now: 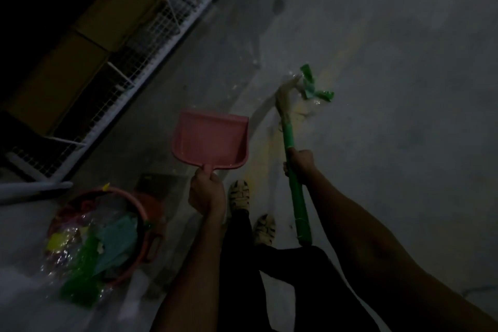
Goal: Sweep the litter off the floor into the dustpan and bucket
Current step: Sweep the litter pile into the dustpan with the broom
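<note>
My left hand [207, 192] grips the handle of a pink dustpan [211, 140], held above the grey floor with its pan empty. My right hand [299, 165] is wrapped round the green handle of a broom [294, 178]. The broom's pale bristles [286, 91] touch green and teal plastic litter [314, 84] lying on the floor ahead. A red bucket [147, 213] stands at the lower left, filled with green, teal, yellow and clear wrappers. The dustpan is well short of the litter.
A white wire-mesh rack [151, 54] with brown cardboard boxes [62, 75] runs along the left. My two feet in pale shoes [239, 194] stand between the bucket and the broom. A faded yellow line [342, 54] crosses the concrete floor.
</note>
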Available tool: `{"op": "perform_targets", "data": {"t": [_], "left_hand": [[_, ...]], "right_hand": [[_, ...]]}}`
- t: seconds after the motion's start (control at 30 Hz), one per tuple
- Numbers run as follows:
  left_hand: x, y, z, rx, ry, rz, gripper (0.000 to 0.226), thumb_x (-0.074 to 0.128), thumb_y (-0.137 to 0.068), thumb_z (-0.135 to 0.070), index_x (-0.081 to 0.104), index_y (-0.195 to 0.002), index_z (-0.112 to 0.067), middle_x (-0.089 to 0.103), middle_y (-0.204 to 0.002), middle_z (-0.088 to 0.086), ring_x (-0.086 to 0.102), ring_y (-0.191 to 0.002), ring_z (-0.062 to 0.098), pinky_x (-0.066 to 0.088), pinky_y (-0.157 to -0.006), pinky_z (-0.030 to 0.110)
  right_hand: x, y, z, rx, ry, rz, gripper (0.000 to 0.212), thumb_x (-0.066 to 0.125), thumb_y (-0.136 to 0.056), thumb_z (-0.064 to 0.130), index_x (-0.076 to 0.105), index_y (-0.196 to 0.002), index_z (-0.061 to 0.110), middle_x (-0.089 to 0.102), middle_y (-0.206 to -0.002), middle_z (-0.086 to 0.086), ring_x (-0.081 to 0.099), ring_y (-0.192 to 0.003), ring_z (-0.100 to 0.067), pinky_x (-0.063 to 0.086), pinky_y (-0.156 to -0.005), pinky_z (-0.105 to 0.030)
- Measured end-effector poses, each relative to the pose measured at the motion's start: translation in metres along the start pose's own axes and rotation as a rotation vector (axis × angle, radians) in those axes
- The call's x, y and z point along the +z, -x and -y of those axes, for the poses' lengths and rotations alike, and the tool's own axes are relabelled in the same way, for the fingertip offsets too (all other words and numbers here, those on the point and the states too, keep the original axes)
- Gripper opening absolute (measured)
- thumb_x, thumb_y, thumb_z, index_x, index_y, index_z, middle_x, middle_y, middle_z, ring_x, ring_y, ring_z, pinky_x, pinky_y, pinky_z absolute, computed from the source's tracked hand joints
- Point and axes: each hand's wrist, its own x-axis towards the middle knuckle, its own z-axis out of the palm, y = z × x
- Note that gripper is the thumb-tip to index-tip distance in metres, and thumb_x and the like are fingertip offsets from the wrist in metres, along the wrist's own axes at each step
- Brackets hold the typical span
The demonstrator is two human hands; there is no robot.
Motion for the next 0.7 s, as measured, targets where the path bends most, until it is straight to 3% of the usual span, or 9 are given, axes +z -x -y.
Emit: {"op": "perform_targets", "data": {"t": [0.27, 0.33, 0.47, 0.63, 0.7], "left_hand": [[0.056, -0.010, -0.065, 0.147, -0.112, 0.054, 0.024, 0.062, -0.090, -0.023, 0.064, -0.112, -0.013, 0.067, -0.105, 0.018, 0.062, -0.099, 0.038, 0.046, -0.077, 0.039], [0.071, -0.002, -0.079, 0.152, -0.112, 0.053, 0.024, 0.062, -0.089, -0.023, 0.064, -0.110, -0.011, 0.067, -0.104, 0.019, 0.063, -0.097, 0.038, 0.047, -0.077, 0.040], [0.100, 0.034, -0.113, 0.148, -0.097, 0.057, 0.022, 0.059, -0.088, -0.024, 0.064, -0.105, -0.010, 0.067, -0.103, 0.019, 0.063, -0.095, 0.038, 0.048, -0.076, 0.040], [0.144, 0.099, -0.165, 0.139, -0.126, 0.078, 0.023, 0.057, -0.090, -0.025, 0.063, -0.108, -0.012, 0.065, -0.107, 0.017, 0.062, -0.099, 0.037, 0.048, -0.077, 0.040], [0.167, 0.123, -0.184, 0.138, -0.093, 0.089, 0.025, 0.056, -0.090, -0.026, 0.063, -0.109, -0.011, 0.066, -0.107, 0.017, 0.063, -0.100, 0.037, 0.047, -0.077, 0.040]], "right_hand": [[-0.060, -0.048, -0.017, 0.108, 0.090, -0.004, 0.023, 0.056, -0.101, 0.021, 0.053, -0.098, -0.001, 0.062, -0.088, -0.024, 0.059, -0.052, -0.027, 0.044, -0.035, -0.024], [-0.081, -0.051, -0.028, 0.066, 0.117, -0.021, 0.027, 0.054, -0.102, 0.025, 0.057, -0.100, -0.001, 0.064, -0.085, -0.023, 0.060, -0.051, -0.026, 0.044, -0.035, -0.022], [-0.139, -0.049, -0.043, -0.038, 0.105, -0.020, 0.033, 0.055, -0.102, 0.033, 0.056, -0.083, 0.005, 0.064, -0.076, -0.020, 0.062, -0.050, -0.025, 0.052, -0.042, -0.029], [-0.228, -0.046, -0.047, -0.038, 0.109, 0.024, 0.038, 0.056, -0.100, 0.036, 0.054, -0.078, 0.005, 0.061, -0.067, -0.013, 0.058, -0.048, -0.021, 0.041, -0.033, -0.018], [-0.262, -0.057, -0.055, -0.050, 0.148, 0.022, 0.049, 0.058, -0.095, 0.049, 0.058, -0.076, 0.004, 0.067, -0.068, -0.017, 0.065, -0.053, -0.027, 0.054, -0.043, -0.029]]}}
